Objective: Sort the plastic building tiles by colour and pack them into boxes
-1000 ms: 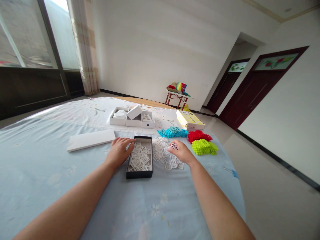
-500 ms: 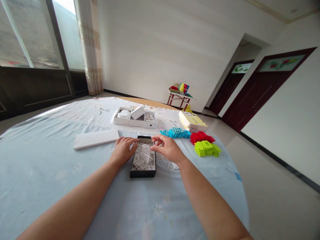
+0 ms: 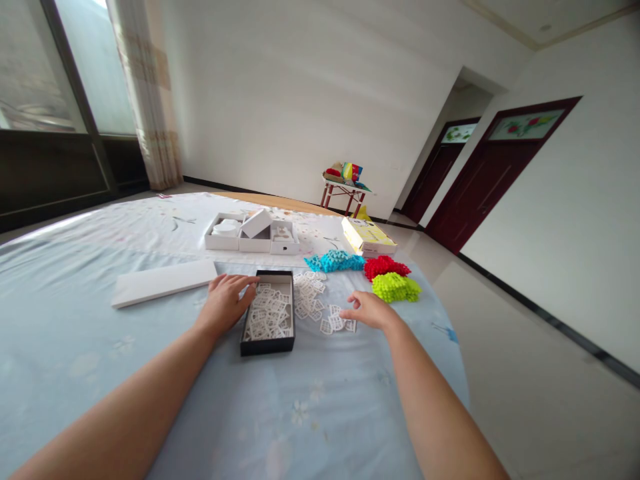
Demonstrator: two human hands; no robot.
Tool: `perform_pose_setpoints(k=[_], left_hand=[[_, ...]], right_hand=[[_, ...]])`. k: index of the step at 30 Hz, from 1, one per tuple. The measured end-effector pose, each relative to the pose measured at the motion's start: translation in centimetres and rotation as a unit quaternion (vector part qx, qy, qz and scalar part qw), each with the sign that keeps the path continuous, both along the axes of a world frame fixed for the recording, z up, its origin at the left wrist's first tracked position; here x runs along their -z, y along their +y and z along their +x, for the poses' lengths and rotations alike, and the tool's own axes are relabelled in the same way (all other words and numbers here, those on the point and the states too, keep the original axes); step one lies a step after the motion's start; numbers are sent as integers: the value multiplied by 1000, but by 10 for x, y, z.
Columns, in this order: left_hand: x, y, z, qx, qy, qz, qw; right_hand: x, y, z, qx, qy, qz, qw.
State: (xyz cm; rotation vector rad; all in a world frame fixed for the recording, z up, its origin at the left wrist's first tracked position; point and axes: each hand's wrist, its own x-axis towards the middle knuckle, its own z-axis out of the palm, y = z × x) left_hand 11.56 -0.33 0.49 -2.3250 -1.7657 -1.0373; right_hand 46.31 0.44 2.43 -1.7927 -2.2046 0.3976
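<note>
A black-rimmed open box (image 3: 267, 347) lies in front of me, filled with a heap of small white plastic lattice pieces (image 3: 270, 313). My left hand (image 3: 227, 300) holds the box at its left side, with thumb and fingertips at the rim. To the right of the box, more white lattice pieces (image 3: 310, 297) are scattered on the cloth. My right hand (image 3: 370, 310) hovers at the right end of a small cluster of pieces (image 3: 336, 321). Its fingers are apart and slightly bent, and I see nothing between them.
A long white lid (image 3: 165, 281) lies left of my left hand. Behind stand white compartment boxes (image 3: 255, 244) and a yellow-and-white box (image 3: 369, 237). Blue pieces (image 3: 335, 261), red pieces (image 3: 386, 267) and lime-green pieces (image 3: 397, 287) are piled at the right, near the table's edge.
My right hand has moved from above the box to the right, over the loose pieces. Blurred white pieces under it are now in the box. My left hand stays at the box's side.
</note>
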Motion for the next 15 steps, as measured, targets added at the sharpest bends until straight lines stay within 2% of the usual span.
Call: perform_pose_setpoints(k=[5,15], left_hand=[[0,0,-2,0,14,1,1000],[1,-1,-2,-2,20,-1,1000]], right_hand=[[10,-5,-7,-28,0,-9,1000],[9,-2,-28,-76,50,-37,995]])
